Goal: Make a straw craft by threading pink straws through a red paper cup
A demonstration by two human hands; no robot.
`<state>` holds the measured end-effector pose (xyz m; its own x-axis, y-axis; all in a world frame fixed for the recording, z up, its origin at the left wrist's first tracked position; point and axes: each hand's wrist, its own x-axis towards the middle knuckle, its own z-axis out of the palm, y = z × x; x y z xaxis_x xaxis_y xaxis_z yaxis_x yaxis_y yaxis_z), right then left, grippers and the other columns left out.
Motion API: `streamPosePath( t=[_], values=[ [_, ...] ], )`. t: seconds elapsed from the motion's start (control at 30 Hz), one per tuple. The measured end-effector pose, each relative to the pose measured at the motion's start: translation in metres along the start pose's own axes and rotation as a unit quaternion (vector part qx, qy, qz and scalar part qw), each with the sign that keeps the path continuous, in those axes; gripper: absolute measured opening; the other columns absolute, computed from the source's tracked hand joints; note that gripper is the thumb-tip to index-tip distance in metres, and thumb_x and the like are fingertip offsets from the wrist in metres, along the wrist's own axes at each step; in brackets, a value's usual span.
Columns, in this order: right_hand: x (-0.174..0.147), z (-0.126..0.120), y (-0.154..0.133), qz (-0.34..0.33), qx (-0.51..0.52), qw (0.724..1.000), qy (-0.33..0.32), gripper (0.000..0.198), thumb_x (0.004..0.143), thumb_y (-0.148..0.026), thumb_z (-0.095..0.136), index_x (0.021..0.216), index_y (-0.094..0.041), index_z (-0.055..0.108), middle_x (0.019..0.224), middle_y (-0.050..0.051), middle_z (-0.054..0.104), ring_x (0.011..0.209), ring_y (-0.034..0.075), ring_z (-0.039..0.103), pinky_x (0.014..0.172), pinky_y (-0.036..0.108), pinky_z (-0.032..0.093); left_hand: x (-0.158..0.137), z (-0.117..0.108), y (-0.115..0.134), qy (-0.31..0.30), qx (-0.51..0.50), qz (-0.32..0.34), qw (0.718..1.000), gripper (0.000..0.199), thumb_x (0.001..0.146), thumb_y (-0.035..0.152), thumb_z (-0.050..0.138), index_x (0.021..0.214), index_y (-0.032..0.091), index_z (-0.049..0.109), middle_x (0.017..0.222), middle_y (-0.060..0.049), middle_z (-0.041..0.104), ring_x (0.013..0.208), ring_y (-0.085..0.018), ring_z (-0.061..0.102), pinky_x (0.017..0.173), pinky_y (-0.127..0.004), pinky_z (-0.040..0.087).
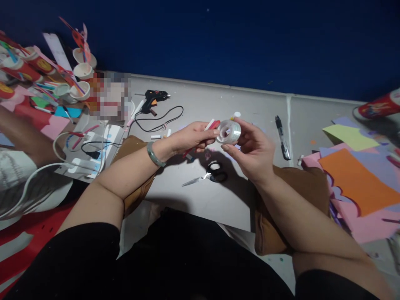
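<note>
My right hand [254, 152] grips a roll of clear tape [233, 132] between thumb and fingers. Close beside it, my left hand [196, 137], with a green bangle on the wrist, is closed on slim red and white sticks [213, 124]; their exact kind is unclear. The sticks' tips meet or nearly meet the tape roll. Below both hands, black-handled scissors [215, 173] lie partly spread on the table [193, 200]. Small scraps and short white pieces lie under and around my hands, partly hidden by them.
A black glue gun [154, 100] with its cord lies at the back left, near white power strips [108, 139]. Paper cups [83, 71] with craft items crowd the far left, beside another person's arm [31, 133]. A black pen [283, 137] and coloured paper sheets [359, 179] lie right.
</note>
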<state>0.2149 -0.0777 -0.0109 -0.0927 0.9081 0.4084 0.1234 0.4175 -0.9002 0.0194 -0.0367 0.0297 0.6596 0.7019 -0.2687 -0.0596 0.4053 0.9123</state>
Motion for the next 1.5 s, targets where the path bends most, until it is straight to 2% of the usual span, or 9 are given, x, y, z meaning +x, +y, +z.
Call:
streamPosePath(
  t=[0.13,0.23,0.37,0.57,0.7,0.9,1.1,1.33,1.5],
  values=[
    [-0.002,0.003,-0.002,-0.007,0.015,1.000,0.005,0.056,0.075,-0.043,0.087,0.124,-0.029,0.064,0.110,0.005,0.071,0.094,0.022,0.070,0.084,0.039,0.062,0.001,0.000,-0.004,0.011,0.020,0.026,0.999,0.031,0.095,0.033,0.064,0.075,0.016,0.048,0.061,0.006,0.044,0.045,-0.003,0.035,0.042,-0.016,0.029],
    [-0.003,0.003,-0.001,-0.015,0.021,1.000,0.016,0.049,0.077,-0.041,0.085,0.119,-0.028,0.066,0.104,0.004,0.070,0.087,0.020,0.068,0.077,0.037,0.061,0.004,0.000,-0.007,0.041,0.074,0.097,0.992,0.030,0.093,0.038,0.067,0.078,0.016,0.054,0.059,0.006,0.044,0.047,-0.005,0.038,0.044,-0.018,0.031],
    [-0.004,0.002,-0.001,-0.038,-0.001,0.999,0.017,0.026,0.082,-0.037,0.078,0.102,-0.025,0.067,0.104,0.006,0.065,0.085,0.019,0.064,0.067,0.035,0.059,0.003,-0.002,-0.007,0.090,0.148,0.178,0.969,0.027,0.089,0.042,0.071,0.096,0.016,0.066,0.064,0.005,0.050,0.053,-0.007,0.042,0.052,-0.020,0.036],
    [-0.002,0.002,-0.003,-0.034,-0.042,0.998,0.018,0.017,0.087,-0.035,0.071,0.098,-0.024,0.064,0.107,0.008,0.062,0.089,0.021,0.064,0.069,0.038,0.060,-0.006,-0.002,-0.005,0.048,0.197,0.217,0.955,0.037,0.081,0.043,0.078,0.108,0.018,0.071,0.061,0.006,0.042,0.056,-0.008,0.039,0.059,-0.023,0.034],
    [-0.002,0.002,-0.002,-0.039,-0.057,0.997,0.026,0.017,0.087,-0.035,0.073,0.100,-0.025,0.067,0.105,0.007,0.063,0.091,0.021,0.064,0.072,0.039,0.061,-0.004,-0.003,-0.005,0.049,0.207,0.198,0.957,0.035,0.082,0.044,0.076,0.100,0.014,0.071,0.059,0.006,0.043,0.055,-0.007,0.036,0.056,-0.023,0.029],
    [-0.003,0.002,-0.004,-0.071,-0.099,0.992,0.033,0.020,0.087,-0.033,0.074,0.106,-0.027,0.073,0.103,0.006,0.067,0.091,0.022,0.065,0.073,0.039,0.058,-0.004,-0.002,0.005,0.004,0.154,0.141,0.978,0.025,0.075,0.032,0.080,0.086,0.013,0.067,0.060,0.006,0.047,0.053,-0.005,0.038,0.052,-0.021,0.029],
    [-0.004,0.002,-0.002,-0.042,-0.076,0.994,0.062,0.025,0.087,-0.038,0.075,0.107,-0.025,0.069,0.106,0.006,0.069,0.089,0.020,0.067,0.075,0.038,0.059,-0.008,-0.003,0.003,0.000,0.108,0.063,0.992,0.024,0.078,0.032,0.080,0.091,0.017,0.066,0.056,0.008,0.043,0.044,-0.004,0.035,0.043,-0.020,0.025],
    [-0.005,0.002,-0.001,-0.040,-0.060,0.995,0.064,0.024,0.087,-0.040,0.075,0.106,-0.025,0.069,0.106,0.007,0.069,0.086,0.020,0.068,0.072,0.038,0.060,-0.009,-0.002,0.004,-0.006,0.083,0.048,0.995,0.028,0.079,0.037,0.082,0.092,0.017,0.067,0.053,0.007,0.045,0.041,-0.004,0.038,0.041,-0.019,0.027],
    [-0.007,0.003,-0.001,-0.034,-0.059,0.996,0.061,0.025,0.088,-0.043,0.074,0.104,-0.026,0.070,0.104,0.007,0.069,0.083,0.020,0.068,0.068,0.038,0.060,-0.009,0.001,0.006,0.018,0.081,0.035,0.996,0.023,0.083,0.035,0.079,0.087,0.016,0.066,0.053,0.007,0.046,0.041,-0.003,0.040,0.041,-0.018,0.026]
  ],
)
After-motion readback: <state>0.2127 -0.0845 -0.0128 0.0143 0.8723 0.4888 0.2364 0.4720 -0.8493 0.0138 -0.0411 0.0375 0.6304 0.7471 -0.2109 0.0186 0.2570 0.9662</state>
